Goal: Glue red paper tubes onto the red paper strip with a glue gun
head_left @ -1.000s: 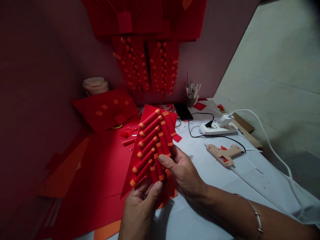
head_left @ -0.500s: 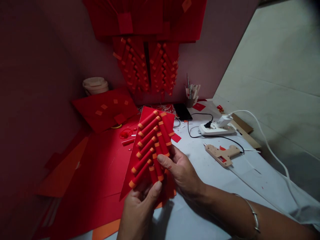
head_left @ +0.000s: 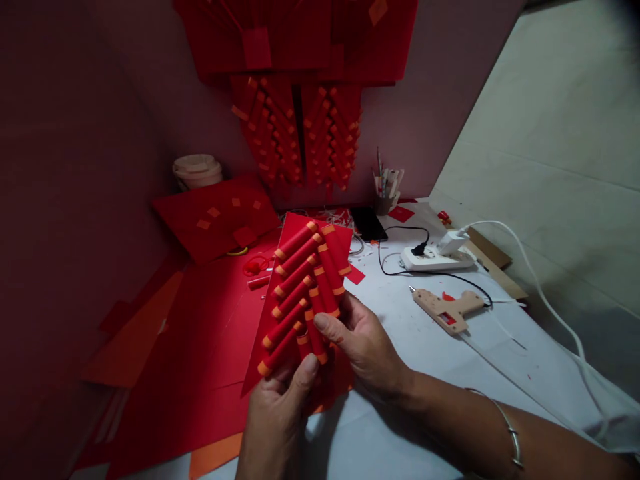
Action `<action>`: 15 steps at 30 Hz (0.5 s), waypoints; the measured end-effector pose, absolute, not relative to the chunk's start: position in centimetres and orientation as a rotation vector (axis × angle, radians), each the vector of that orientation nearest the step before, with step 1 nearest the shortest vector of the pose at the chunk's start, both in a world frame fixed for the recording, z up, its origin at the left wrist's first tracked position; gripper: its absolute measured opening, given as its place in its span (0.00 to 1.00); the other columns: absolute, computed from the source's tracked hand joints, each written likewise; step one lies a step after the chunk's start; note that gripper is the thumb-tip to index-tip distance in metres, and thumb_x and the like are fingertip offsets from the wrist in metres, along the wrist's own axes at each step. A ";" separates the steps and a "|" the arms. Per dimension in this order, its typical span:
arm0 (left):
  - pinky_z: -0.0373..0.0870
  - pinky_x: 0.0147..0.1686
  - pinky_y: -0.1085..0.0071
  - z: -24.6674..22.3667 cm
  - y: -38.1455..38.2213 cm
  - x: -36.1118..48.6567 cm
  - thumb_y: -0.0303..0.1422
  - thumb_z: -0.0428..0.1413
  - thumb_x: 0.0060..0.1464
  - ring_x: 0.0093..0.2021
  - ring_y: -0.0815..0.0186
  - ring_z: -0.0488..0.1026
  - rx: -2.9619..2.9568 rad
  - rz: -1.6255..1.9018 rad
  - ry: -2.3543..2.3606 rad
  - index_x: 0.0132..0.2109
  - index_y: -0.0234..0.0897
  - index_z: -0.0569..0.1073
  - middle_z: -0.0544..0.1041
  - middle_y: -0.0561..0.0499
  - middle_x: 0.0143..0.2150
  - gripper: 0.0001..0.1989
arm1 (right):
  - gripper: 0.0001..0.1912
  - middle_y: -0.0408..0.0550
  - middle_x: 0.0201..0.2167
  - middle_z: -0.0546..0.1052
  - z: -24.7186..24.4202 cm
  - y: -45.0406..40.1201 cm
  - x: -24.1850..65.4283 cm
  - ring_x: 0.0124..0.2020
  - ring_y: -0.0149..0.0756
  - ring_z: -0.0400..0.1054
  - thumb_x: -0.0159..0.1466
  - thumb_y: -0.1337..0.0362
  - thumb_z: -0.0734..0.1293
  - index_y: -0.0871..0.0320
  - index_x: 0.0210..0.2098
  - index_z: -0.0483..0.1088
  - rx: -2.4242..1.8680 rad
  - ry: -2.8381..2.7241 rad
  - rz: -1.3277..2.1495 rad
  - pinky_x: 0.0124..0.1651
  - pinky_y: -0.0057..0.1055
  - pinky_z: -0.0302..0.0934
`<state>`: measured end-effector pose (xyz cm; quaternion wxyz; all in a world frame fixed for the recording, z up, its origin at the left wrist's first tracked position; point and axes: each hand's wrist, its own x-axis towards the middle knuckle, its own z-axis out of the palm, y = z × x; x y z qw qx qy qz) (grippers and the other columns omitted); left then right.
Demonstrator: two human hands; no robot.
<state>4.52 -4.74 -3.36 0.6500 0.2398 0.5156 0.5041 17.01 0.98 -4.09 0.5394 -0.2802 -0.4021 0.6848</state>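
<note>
Between my hands is a paper firecracker decoration (head_left: pixel 294 288), a pointed red card with slanted rows of red paper tubes banded in orange at their ends. My left hand (head_left: pixel 283 413) grips its lower end, the thumb beside the lowest tubes. On the right edge, my right hand (head_left: pixel 363 340) is closed, its thumb pressing on the right-hand row and its other fingers mostly behind the card. The decoration is tilted up above the table, and its back is hidden from me.
A beige glue gun (head_left: pixel 447 310) lies at the right, near a white power strip (head_left: pixel 437 257) with cables. Behind are a black phone (head_left: pixel 369 223) and a pen cup (head_left: pixel 384 200). Red card sheets (head_left: pixel 200 373) cover the left side. Similar firecracker decorations (head_left: pixel 330 137) hang on the wall.
The view has shifted slightly, so the surroundings sit a little further right. Both hands keep their hold on the decoration, with the left thumb moved slightly up and left.
</note>
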 end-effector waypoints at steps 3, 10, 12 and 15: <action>0.72 0.57 0.54 -3.5 -4.9 4.6 0.42 0.69 0.51 0.54 0.47 0.78 0.547 1.164 1.165 0.50 0.37 0.82 0.85 0.42 0.48 0.21 | 0.19 0.47 0.49 0.80 -4.1 1.0 17.0 0.50 0.44 0.75 0.63 0.55 0.75 0.49 0.51 0.73 -0.667 -0.961 1.622 0.58 0.46 0.67; 0.72 0.56 0.60 -2.8 -4.8 5.0 0.38 0.70 0.47 0.56 0.50 0.77 0.587 1.287 1.216 0.59 0.42 0.75 0.83 0.48 0.50 0.31 | 0.19 0.46 0.48 0.79 -3.9 0.7 17.0 0.49 0.42 0.74 0.63 0.55 0.75 0.51 0.52 0.73 -0.639 -0.981 1.600 0.57 0.42 0.67; 0.72 0.56 0.61 -2.7 -4.8 5.0 0.38 0.71 0.46 0.55 0.50 0.77 0.579 1.297 1.220 0.59 0.42 0.75 0.83 0.48 0.50 0.32 | 0.19 0.46 0.48 0.79 -3.8 0.6 16.9 0.49 0.42 0.74 0.63 0.56 0.75 0.52 0.51 0.73 -0.620 -1.008 1.570 0.56 0.41 0.67; 0.71 0.56 0.61 -2.7 -4.8 4.8 0.37 0.71 0.45 0.55 0.51 0.77 0.593 1.298 1.251 0.58 0.42 0.76 0.84 0.48 0.49 0.31 | 0.19 0.46 0.49 0.79 -3.7 0.5 16.8 0.50 0.41 0.73 0.63 0.57 0.75 0.52 0.51 0.73 -0.598 -1.005 1.562 0.57 0.40 0.67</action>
